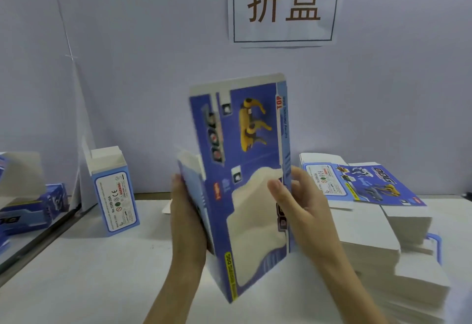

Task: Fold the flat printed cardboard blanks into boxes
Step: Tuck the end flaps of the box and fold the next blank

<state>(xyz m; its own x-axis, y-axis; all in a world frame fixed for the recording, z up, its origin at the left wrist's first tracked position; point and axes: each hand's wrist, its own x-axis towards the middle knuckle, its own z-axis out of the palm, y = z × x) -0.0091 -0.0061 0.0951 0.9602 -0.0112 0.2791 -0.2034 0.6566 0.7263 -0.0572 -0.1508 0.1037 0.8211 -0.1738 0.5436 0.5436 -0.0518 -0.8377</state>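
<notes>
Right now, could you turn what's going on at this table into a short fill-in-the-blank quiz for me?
1. Both hands hold one printed blank standing ____ above the table.
2. The pictured toy dog on it is ____ in colour.
3. The stack of flat blanks lies on the person's ____ side.
4. The folded box standing on the left has its top flaps ____.

Missing words: upright; yellow; right; open

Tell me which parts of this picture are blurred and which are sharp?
Head view: the held blue box and both hands, left and right, are motion-blurred; the wall sign reads sharply; the finished box is fairly clear; wide-angle distortion bends the edges; lighting is soft and even.
</notes>
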